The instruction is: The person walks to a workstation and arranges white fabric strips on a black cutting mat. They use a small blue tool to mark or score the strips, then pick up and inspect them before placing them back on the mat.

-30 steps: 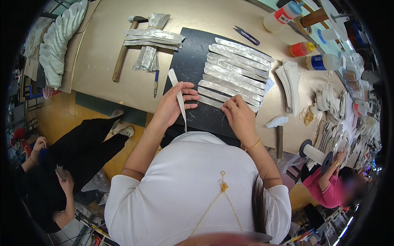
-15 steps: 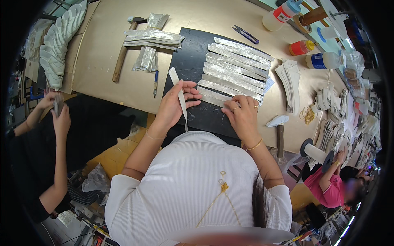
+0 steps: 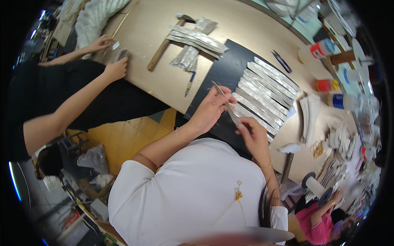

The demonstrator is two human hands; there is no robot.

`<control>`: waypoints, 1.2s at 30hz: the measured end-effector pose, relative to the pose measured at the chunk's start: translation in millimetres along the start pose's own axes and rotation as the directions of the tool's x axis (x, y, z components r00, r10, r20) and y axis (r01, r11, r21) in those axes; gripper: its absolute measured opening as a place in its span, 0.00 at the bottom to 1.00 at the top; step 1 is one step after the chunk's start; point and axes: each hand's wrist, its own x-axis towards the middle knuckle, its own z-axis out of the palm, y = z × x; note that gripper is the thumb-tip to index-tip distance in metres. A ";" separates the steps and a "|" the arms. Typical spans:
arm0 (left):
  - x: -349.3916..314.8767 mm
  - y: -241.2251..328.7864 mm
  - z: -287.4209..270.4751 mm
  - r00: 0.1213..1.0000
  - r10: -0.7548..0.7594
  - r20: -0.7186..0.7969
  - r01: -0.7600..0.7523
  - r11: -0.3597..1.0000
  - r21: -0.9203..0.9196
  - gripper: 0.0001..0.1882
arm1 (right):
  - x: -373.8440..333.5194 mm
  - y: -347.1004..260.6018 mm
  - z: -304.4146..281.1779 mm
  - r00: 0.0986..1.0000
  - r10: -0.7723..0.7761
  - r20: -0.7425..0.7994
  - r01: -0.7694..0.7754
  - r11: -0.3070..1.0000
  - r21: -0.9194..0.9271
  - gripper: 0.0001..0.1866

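Observation:
A narrow pale strip (image 3: pixel 232 115) slants between my hands, above the near part of a black board (image 3: pixel 223 67). My left hand (image 3: pixel 208 110) is closed on its upper part, the tip sticking out past the fingers. At the lower end, my right hand (image 3: pixel 255 137) pinches the same strip between thumb and fingers. Several silvery-grey strips (image 3: pixel 262 92) lie side by side on the board, just beyond my hands. Farther left, a bundle of similar strips (image 3: pixel 197 40) lies across another wrapped bundle (image 3: pixel 185 58).
A hammer (image 3: pixel 161 53), a pen-like tool (image 3: pixel 190 84) and thread snips (image 3: pixel 281 61) lie on the table. Bottles (image 3: pixel 316 51) and curved pale pieces (image 3: pixel 308 115) stand or lie to the right, with a spool (image 3: pixel 315 184) nearer. At left, a co-worker's hands (image 3: pixel 117 67) reach over the table.
My right hand has left the row of strips and now grips the lower end of the held strip. The view has turned, and the co-worker's hands have come over the table.

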 end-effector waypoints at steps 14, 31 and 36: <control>-22.4 -1.1 -28.6 0.998 -0.055 0.036 0.002 0.569 0.822 0.06 | -34.4 15.5 -42.7 0.987 0.160 0.007 -0.148 0.929 -0.340 0.12; -2.9 -10.6 -14.1 0.991 0.090 0.095 -0.114 0.245 0.963 0.07 | -36.8 22.9 -38.6 0.989 -0.101 -0.105 0.006 0.749 -0.662 0.13; -4.4 0.5 -13.5 0.971 0.225 0.088 -0.112 0.099 0.989 0.08 | -38.7 13.9 -39.9 0.961 -0.209 -0.182 0.003 0.662 -0.749 0.15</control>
